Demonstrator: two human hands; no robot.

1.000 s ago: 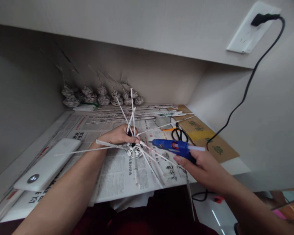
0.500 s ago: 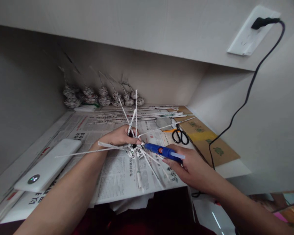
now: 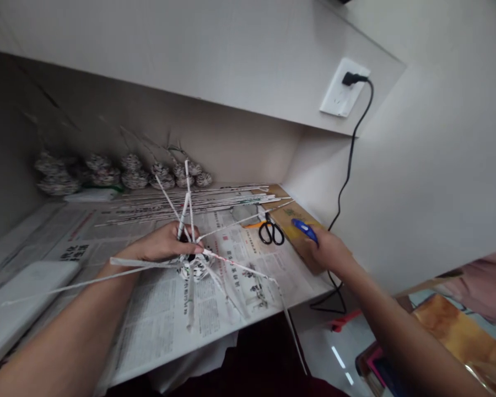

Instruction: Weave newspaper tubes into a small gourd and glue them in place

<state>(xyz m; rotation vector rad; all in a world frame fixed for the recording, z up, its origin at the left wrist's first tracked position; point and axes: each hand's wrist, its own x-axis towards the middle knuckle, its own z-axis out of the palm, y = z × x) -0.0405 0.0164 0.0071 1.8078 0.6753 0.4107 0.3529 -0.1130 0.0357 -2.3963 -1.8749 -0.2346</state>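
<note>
My left hand point(image 3: 171, 241) is closed around the woven paper piece point(image 3: 195, 268), a small ball of rolled newspaper strips with long stalks sticking out on all sides. Its thumb presses at the dark opening on top. One long paper strip point(image 3: 248, 268) runs from there to the right and droops past the table's front edge. Away to the right, my right hand point(image 3: 328, 249) grips a blue glue gun point(image 3: 304, 229) above the cardboard, its nozzle apart from the weaving. Black-handled scissors point(image 3: 271, 231) lie between the two hands.
Several finished woven gourds point(image 3: 135, 172) line the back wall. Loose paper sticks point(image 3: 215, 201) lie before them on newspaper point(image 3: 157, 317). A white power bank point(image 3: 33, 300) sits at left, cardboard point(image 3: 291, 220) at right. A black cord point(image 3: 347, 171) hangs from the wall socket point(image 3: 344, 91).
My right hand has pulled the glue gun away from the woven piece, to the right over the cardboard. The left hand keeps its hold. The head view has turned right.
</note>
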